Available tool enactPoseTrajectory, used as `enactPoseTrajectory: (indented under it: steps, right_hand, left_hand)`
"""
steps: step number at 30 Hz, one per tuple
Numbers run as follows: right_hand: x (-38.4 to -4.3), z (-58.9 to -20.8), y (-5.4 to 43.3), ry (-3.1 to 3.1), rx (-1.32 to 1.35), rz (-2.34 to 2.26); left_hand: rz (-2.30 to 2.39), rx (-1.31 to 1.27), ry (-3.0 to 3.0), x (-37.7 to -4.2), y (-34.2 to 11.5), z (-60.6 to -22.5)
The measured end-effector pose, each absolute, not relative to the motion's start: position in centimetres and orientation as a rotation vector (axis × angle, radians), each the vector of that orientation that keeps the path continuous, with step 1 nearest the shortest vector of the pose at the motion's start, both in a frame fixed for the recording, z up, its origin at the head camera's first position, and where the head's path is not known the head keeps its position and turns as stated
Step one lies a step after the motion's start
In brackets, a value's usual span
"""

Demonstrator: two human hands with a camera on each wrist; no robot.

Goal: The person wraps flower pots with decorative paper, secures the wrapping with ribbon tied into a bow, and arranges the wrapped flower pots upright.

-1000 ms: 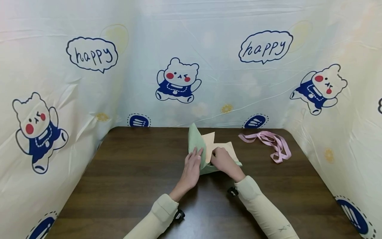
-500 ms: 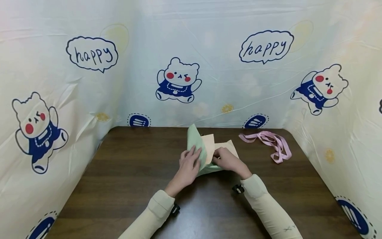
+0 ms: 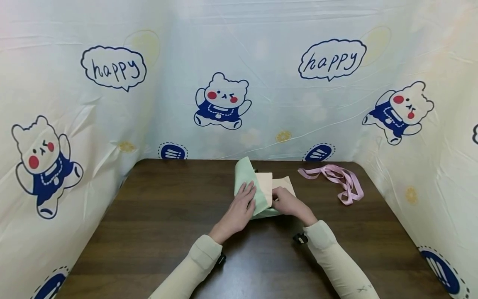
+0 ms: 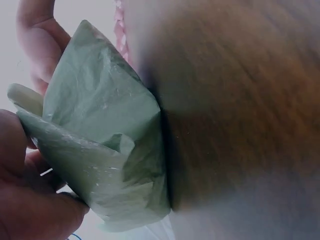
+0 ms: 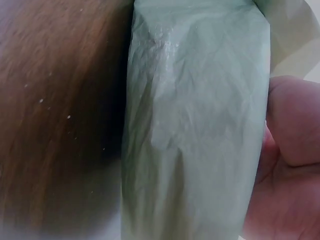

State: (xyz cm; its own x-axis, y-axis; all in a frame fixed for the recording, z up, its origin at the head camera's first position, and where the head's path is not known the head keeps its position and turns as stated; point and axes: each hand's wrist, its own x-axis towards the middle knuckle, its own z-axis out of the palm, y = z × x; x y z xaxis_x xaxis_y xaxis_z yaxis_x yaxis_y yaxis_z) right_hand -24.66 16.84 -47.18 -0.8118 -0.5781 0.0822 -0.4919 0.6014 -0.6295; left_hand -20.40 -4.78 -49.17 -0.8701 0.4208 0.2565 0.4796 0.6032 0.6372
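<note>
A sheet of wrapping paper (image 3: 242, 172), pale green outside and cream inside, stands folded into a bundle at the middle of the table. Fingers extended, my left hand (image 3: 237, 211) presses on its green left flap, which leans over to the right; its cream underside (image 3: 265, 182) shows along the edge. My right hand (image 3: 289, 203) has curled fingers at the paper's right part, the tips hidden in the fold. In the right wrist view its thumb side (image 5: 295, 120) shows past the creased green side. Whatever the bundle encloses is hidden; a small dark bit peeks out behind the flap.
A loosely looped pink ribbon (image 3: 341, 178) lies on the brown wooden table (image 3: 168, 207), to the right of the bundle. Printed curtains with bears surround the table on the left, back and right.
The green left flap has tipped over to the right under my left hand, so its cream edge reaches further right. My right hand has shifted slightly to the right.
</note>
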Motion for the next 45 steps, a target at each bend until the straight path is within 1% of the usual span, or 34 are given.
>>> enactPoseTrajectory:
  steps: [5,10,17,26,29,35,45]
  right_hand:
    - [-24.7,-47.5,17.3,2.697,-0.908,-0.971]
    - [-24.9,-47.7,17.9,2.713,-0.85,-0.897]
    - [-25.1,-47.7,18.1,2.71,-0.537,-0.765]
    - [-25.6,-48.1,17.9,2.701,-0.387,-0.697]
    - [-25.9,-48.2,18.0,2.74,-0.323,-0.639]
    - [-26.6,-48.5,18.4,2.738,-0.301,-0.604]
    - [-27.4,-49.9,20.1,2.657,-0.253,-0.776]
  left_hand:
    - [-1.073,-0.812,-2.737,-20.7,-4.8,-49.3]
    - [-1.022,-0.86,-2.741,-20.7,-5.0,-49.2]
    - [-0.889,-0.894,-2.849,-20.7,-5.2,-48.7]
    - [-0.553,-0.967,-2.819,-21.1,-5.3,-48.4]
    - [-0.504,-0.966,-2.807,-21.2,-5.3,-48.4]
    - [-0.476,-0.964,-2.812,-21.2,-4.9,-48.1]
    - [-0.455,-0.97,-2.805,-21.3,-3.7,-48.5]
